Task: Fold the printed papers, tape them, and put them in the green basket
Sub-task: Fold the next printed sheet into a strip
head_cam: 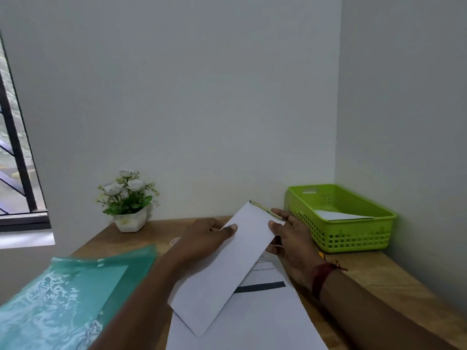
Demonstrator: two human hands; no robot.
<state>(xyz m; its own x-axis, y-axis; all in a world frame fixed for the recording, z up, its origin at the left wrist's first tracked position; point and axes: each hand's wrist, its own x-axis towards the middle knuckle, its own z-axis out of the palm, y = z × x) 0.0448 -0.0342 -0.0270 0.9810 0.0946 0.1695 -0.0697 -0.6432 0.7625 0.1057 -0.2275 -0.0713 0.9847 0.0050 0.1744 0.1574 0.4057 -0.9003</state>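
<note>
White folded paper (227, 269) is at the centre of the frame, tilted above the flat sheets (252, 322). The left hand (202, 241) grips its left edge, the right hand (290, 238) its upper right end. The green basket (353, 238), at right, contains one folded paper (338, 215).

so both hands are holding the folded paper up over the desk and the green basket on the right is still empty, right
Not quite. The green basket is not empty: the head view shows a white paper already lying inside it. The rest holds: the left hand and the right hand both hold the folded paper up over the desk, and the basket is on the right.
</note>
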